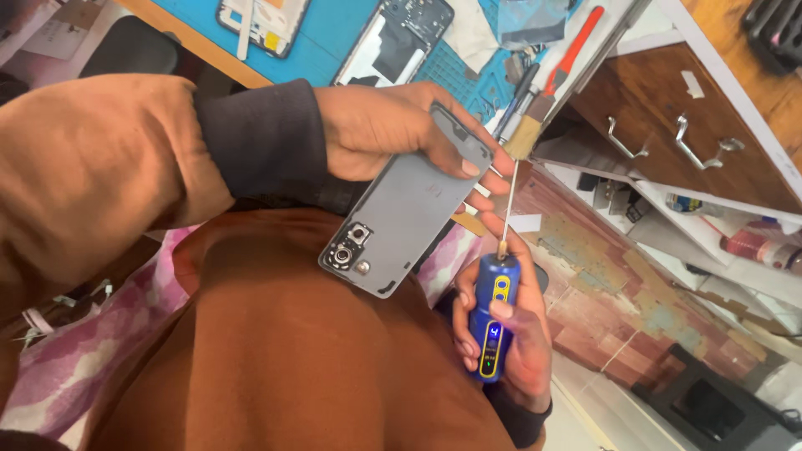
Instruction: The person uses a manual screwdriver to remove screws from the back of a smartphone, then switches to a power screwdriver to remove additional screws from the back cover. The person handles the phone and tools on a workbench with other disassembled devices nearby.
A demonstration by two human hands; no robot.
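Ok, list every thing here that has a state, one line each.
Grey phone: held in the left hand, back cover on, camera end down.
Blue electric screwdriver: gripped in the right hand, display lit, bit up near the phone's edge.
Opened phone on the blue mat: back off, insides showing.
Second opened phone: lying flat, insides showing.
Wooden drawers: shut.

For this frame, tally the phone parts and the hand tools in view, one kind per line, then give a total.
Grey phone back cover, in the left hand: 1
Opened phone bodies on the blue mat, one at and one at: 2
Blue electric screwdriver, in the right hand: 1
Brush: 1
Red-handled tool: 1
Total: 6
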